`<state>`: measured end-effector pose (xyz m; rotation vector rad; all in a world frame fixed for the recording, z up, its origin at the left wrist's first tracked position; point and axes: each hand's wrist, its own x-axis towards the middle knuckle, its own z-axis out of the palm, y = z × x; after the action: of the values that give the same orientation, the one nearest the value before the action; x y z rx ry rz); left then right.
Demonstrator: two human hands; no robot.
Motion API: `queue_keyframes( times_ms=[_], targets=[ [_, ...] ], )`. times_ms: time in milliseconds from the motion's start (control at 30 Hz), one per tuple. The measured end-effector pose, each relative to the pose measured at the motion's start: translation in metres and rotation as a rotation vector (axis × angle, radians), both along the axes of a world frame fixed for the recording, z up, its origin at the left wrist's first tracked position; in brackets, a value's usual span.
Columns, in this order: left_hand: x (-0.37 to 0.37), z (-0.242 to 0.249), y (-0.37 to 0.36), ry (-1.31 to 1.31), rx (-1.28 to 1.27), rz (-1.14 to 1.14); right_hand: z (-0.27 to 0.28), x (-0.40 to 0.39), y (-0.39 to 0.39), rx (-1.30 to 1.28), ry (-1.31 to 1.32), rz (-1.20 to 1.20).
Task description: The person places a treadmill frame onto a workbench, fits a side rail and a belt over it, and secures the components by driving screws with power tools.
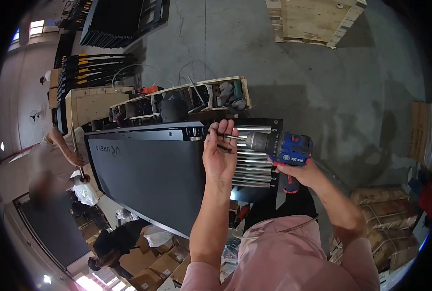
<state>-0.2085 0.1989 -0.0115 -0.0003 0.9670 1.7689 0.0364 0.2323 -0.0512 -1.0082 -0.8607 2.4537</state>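
Holding a blue drill (286, 150), the right hand (300, 170) gripped its handle, chuck pointed toward the left hand (219, 154). Left hand was raised, palm to camera, fingers curled loosely around a few small dark screws or bits (224, 147); fingertips pinched at the drill's bit tip (231, 137). Exact item at the tip too small to tell.

Just behind both hands lay a treadmill (150, 167), dark belt deck stretching away to the left of the left hand, logo at its far corner. Directly behind the drill, a row of bare metal rollers (252, 167) showed at the deck's end, uncovered.

Beyond the hands, a wooden crate (201, 94) of tools and parts sat against the treadmill's far edge. Well off to the left, another person's hand (75, 159) held a rod at the deck's other end. Cardboard boxes (376, 213) stacked below the right arm.

Judgement: work looked midway. Frame and belt were in place, but roller end was open and fasteners were in hand, not driven. Drill was being loaded, not yet set against the frame.
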Motion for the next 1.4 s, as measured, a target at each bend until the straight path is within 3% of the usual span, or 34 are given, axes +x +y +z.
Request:
queue_keyframes(
  times_ms=[67,133,267,333,367,400,433,467,533,567,667,767,867,1033,1267,1400],
  targets=[
    [-0.004,0.0,-0.002,-0.004,0.036,-0.029,0.007,-0.001,0.005,0.039,0.026,0.019],
    [-0.003,0.001,0.0,0.011,0.02,-0.02,0.018,-0.009,0.005,-0.154,0.048,-0.059],
    [0.001,0.036,0.006,0.115,-0.25,-0.095,0.012,-0.012,0.009,-0.162,0.062,-0.048],
    [-0.005,0.056,-0.011,0.597,-0.646,-0.637,0.016,-0.009,0.015,-0.06,0.046,0.005],
    [-0.01,0.066,-0.019,0.6,-0.649,-0.644,0.018,-0.009,0.019,-0.064,0.048,-0.001],
    [-0.016,0.075,-0.029,1.261,-0.601,-1.057,0.021,-0.009,0.023,-0.051,0.035,0.005],
    [-0.025,0.082,-0.034,1.932,-0.468,-1.445,0.023,-0.009,0.025,-0.038,0.021,0.014],
    [-0.037,0.084,-0.032,1.931,-0.468,-1.447,0.024,-0.009,0.026,-0.04,0.021,0.013],
    [-0.065,0.084,-0.02,2.286,0.261,-1.448,0.025,-0.011,0.027,-0.091,0.031,0.01],
    [-0.079,0.082,-0.018,2.266,0.349,-1.552,0.025,-0.013,0.026,-0.093,0.034,0.011],
    [-0.093,0.077,-0.015,2.201,0.564,-1.527,0.018,-0.015,0.024,-0.126,0.022,0.026],
    [-0.089,0.064,-0.012,2.194,0.579,-1.582,0.009,-0.017,0.02,-0.166,0.089,0.022],
    [-0.091,0.062,-0.013,2.168,0.595,-1.498,0.012,-0.018,0.023,-0.197,0.091,-0.002],
    [-0.09,0.061,-0.013,2.142,0.592,-1.459,0.021,-0.013,0.037,-0.018,0.04,0.077],
    [-0.093,0.059,-0.018,2.172,0.578,-1.465,0.023,-0.017,0.035,-0.007,0.05,0.096],
    [-0.093,0.059,-0.018,2.17,0.583,-1.452,0.043,-0.017,0.038,0.084,-0.176,0.112]
  ],
)
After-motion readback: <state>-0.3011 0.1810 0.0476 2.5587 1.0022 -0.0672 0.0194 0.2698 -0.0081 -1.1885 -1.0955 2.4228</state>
